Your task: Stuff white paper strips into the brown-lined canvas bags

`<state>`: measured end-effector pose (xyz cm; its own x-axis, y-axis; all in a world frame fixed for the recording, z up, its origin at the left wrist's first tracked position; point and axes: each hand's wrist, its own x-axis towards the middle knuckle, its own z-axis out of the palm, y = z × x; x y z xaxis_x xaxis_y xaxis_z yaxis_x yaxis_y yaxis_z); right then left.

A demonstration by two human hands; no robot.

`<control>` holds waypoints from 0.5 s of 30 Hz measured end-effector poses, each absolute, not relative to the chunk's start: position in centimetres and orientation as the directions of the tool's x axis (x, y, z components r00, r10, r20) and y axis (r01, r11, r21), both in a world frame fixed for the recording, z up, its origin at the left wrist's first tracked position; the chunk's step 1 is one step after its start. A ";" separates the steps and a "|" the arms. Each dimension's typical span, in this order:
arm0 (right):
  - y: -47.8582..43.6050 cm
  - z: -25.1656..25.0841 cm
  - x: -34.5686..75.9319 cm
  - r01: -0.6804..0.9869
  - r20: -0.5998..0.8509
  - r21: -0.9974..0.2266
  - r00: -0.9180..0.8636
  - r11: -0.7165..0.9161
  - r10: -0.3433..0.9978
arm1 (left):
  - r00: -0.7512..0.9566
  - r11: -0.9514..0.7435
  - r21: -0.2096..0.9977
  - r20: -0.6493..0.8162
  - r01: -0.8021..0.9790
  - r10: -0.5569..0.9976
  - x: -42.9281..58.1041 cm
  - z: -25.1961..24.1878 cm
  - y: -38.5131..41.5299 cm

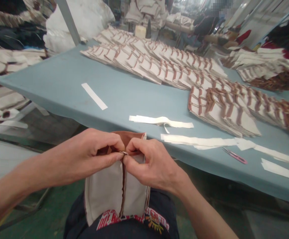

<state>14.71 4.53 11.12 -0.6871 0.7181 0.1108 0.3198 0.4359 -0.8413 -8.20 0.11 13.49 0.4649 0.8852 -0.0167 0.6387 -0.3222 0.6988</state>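
Note:
A cream sewn fabric piece point(104, 189) with brown edging hangs over my lap, just in front of the table's near edge. Thumb and fingers of my left hand point(94, 151) pinch its brown top edge close to the centre seam. Right beside it, my right hand point(146, 161) pinches the same edge, so the two thumbs nearly meet at the seam. Part of the brown top band shows behind my fingers. What lies between the fingertips is mostly hidden.
A blue-covered table point(67, 96) bears overlapping rows of similar cream and brown pieces point(164, 66). Nearer lie white strips point(159, 121), a single strip point(94, 96) and pink thread snips point(235, 156). A metal post point(68, 21) rises at the far left; a person point(206, 23) is in the background.

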 end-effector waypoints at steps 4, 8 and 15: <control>4.7 11.2 14.7 0.365 0.035 -0.840 -0.703 0.402 0.711 | 0.534 -0.357 0.703 -0.039 0.616 0.844 -8.2 13.9 0.8; 5.2 11.2 14.9 0.361 -0.028 -0.865 -0.728 0.348 0.685 | 0.527 -0.309 0.723 -0.088 0.617 0.845 -8.1 14.0 1.4; 5.7 10.7 15.6 0.203 -0.125 -0.977 -0.792 0.063 0.598 | 0.480 -0.020 0.851 -0.277 0.525 0.832 -8.4 13.4 2.1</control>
